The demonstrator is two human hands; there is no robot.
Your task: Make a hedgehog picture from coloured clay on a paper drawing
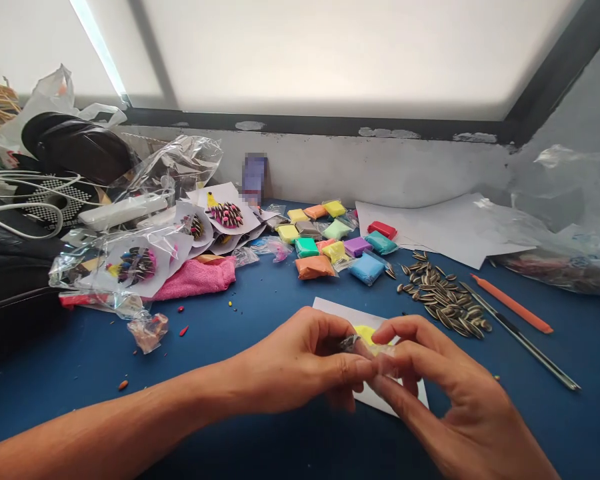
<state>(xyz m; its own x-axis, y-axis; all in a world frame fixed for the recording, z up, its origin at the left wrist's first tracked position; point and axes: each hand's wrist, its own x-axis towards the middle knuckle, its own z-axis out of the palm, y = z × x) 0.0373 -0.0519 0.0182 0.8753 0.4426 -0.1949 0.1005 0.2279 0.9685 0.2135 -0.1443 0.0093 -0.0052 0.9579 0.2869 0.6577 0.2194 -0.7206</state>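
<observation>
My left hand point(300, 363) and my right hand point(445, 383) meet at the lower middle, over a small sheet of white paper point(333, 307). Both pinch a small, crinkled clear plastic wrapper point(386, 353) between thumbs and fingers. A dark patch shows at its left end; my fingers hide most of it, so I cannot tell its contents. Behind the fingers a yellow patch point(365, 333), apparently modelling clay, lies on the paper. Just beyond are several wrapped clay blocks in many colours, among them a blue one point(367, 268) and an orange one point(315, 267).
Striped sunflower seeds point(447, 297) lie in a heap to the right, beside a pen point(525, 340) and an orange stick-like tool point(513, 304). White paper sheets point(430, 223) are behind. Seed-and-clay pictures point(225, 212), a pink cloth point(197, 277) and a black bag point(15, 280) crowd the left.
</observation>
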